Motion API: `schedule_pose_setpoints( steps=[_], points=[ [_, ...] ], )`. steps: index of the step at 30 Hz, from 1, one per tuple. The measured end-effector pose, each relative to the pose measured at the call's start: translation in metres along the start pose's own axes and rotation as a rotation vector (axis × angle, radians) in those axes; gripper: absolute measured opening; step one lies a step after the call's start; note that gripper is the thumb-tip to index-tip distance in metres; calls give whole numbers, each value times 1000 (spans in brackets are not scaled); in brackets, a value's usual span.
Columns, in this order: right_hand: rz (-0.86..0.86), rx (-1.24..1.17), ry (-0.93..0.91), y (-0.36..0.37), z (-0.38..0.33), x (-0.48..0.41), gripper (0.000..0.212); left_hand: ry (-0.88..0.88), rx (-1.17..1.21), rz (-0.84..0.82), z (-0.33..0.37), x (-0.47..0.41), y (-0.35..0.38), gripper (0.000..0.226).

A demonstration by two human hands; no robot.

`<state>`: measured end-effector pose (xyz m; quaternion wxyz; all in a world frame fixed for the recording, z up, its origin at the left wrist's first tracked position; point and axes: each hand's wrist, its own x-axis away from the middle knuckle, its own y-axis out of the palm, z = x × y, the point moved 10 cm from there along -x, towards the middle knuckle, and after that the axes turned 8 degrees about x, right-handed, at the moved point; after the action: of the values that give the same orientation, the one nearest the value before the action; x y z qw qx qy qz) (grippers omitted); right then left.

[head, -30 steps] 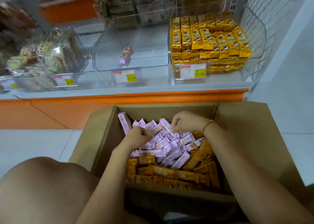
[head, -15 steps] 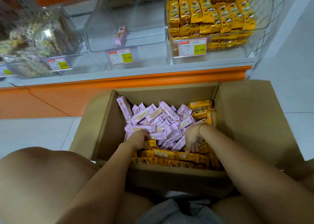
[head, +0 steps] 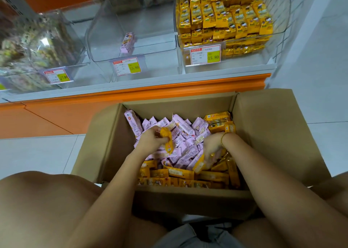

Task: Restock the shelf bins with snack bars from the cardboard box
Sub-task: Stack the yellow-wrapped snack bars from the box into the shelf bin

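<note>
I note the 12 o'clock bin [head: 154, 46] nearly bare, box [head: 105, 134] full; left grip [head: 150, 140] pinches a bar [head: 167, 141], right grip [head: 212, 148] unreadable.

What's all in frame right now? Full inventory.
cardboard box: one, brown, open on floor before shelf
pink bars: many, pink, box's far half
yellow bars: many, yellow, box's near side and far-right corner
bins: three, clear, on shelf; left holds blurred mixed snacks, middle a single pink bar, right packed with yellow packs
price tags: three, white-red-yellow, bin fronts
bracelet: one, gold, right wrist
left hand: one, grips held yellow bar over pink bars
right hand: one, fingers down among yellow bars, grip unclear
</note>
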<state>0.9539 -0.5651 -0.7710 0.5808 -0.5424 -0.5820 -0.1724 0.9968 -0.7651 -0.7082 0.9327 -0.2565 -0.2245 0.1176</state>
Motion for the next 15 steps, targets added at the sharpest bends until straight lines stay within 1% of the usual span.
schedule_pose_setpoints(
  steps=[2, 5, 6, 7, 8, 10, 13, 15],
  points=[
    [195, -180, -19, -32, 2, 7, 25, -72, 234, 71, 4, -2, -9, 14],
    [634, -382, -102, -93, 3, 31, 25, -151, 665, 142, 3, -3, -14, 23],
    [775, -455, -140, -109, 3, 45, 24, -150, 797, 170, 6, -4, -15, 20],
    [879, -532, -187, -121, 1, 57, 25, -133, 914, 194, 12, -3, -15, 14],
    [944, -614, -249, -129, -2, 68, 28, -105, 1009, 211, 19, -3, -15, 9],
    [1028, -728, -367, -142, -10, 87, 31, -29, 1127, 250, 37, 1, -18, 9],
    [1206, -679, -422, -158, -21, 124, 31, 50, 1255, 274, 66, 12, -25, 13],
    [1255, -698, -507, -162, -32, 143, 34, 94, 1315, 261, 85, 23, -26, 19]
  ],
)
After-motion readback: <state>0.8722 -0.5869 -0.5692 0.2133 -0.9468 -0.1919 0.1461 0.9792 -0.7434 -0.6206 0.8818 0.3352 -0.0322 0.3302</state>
